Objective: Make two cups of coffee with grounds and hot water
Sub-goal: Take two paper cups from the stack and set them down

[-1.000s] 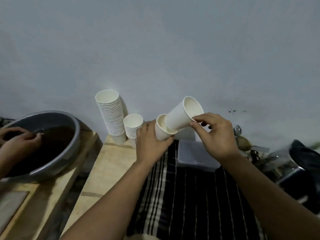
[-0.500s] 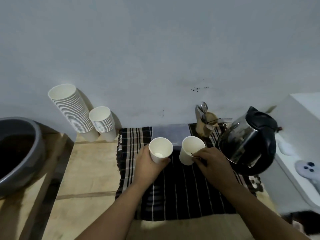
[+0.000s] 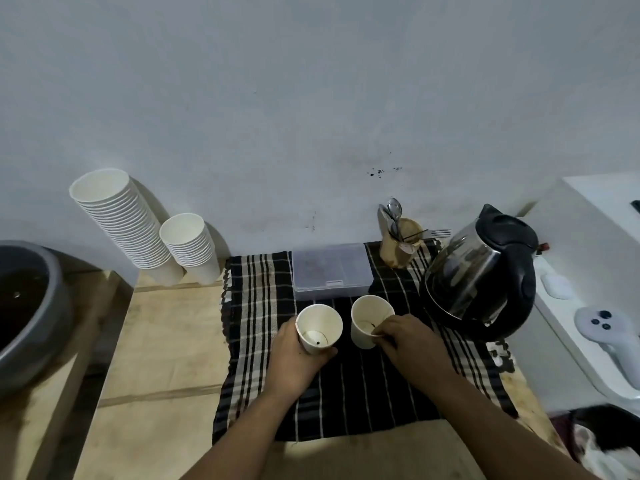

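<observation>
Two white paper cups sit upright on a black striped cloth (image 3: 346, 393). My left hand (image 3: 298, 358) wraps around the left cup (image 3: 317, 323), which has a dark speck inside. My right hand (image 3: 405, 337) grips the rim of the right cup (image 3: 367, 317). Behind the cups lies a clear lidded plastic box (image 3: 330, 270). A steel and black electric kettle (image 3: 481, 271) stands at the right of the cloth. A brown holder (image 3: 401, 247) with spoons and a fork stands at the back.
Two stacks of white paper cups (image 3: 128, 223) lean against the wall at the back left. A grey basin (image 3: 34, 320) of dark liquid sits at the far left. A white surface with a controller (image 3: 602, 327) borders the right of the wooden table (image 3: 166, 341).
Both cups came down from in front of the wall onto the cloth. The view swung right, bringing in the kettle and losing the other person's hands at the basin.
</observation>
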